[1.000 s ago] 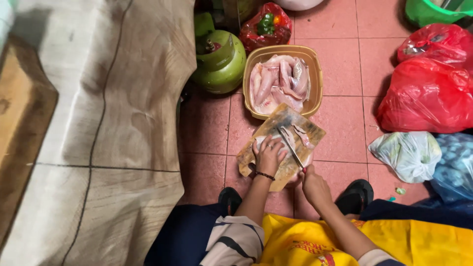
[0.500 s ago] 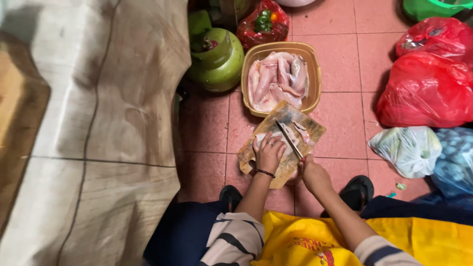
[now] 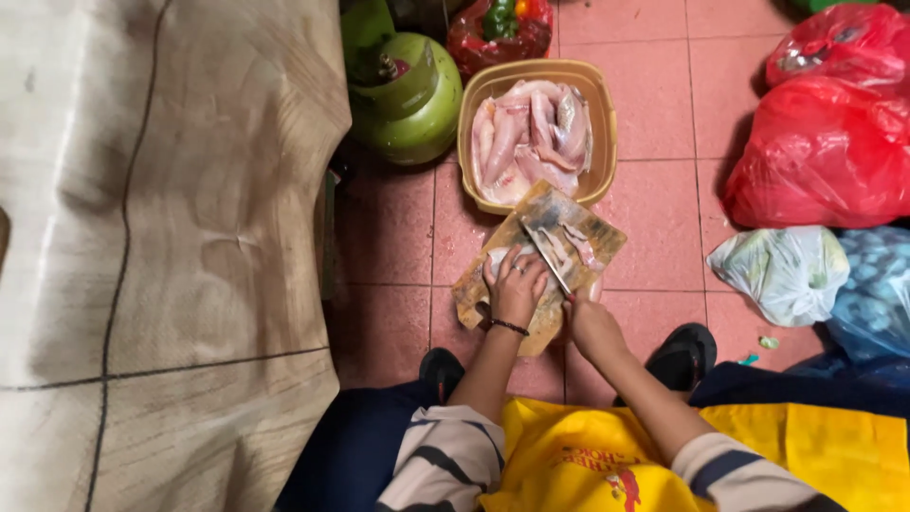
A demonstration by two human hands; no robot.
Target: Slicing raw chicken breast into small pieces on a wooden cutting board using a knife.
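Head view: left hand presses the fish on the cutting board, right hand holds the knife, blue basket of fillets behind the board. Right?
Not quite. In the head view the basket of fillets is tan-yellow, not blue. The rest holds: left hand on the fish on the cutting board, right hand holding the knife.

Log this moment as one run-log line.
left hand: pressing fish piece on wooden cutting board | right hand: gripping knife, blade on board | tan basket: raw fillets, beyond board
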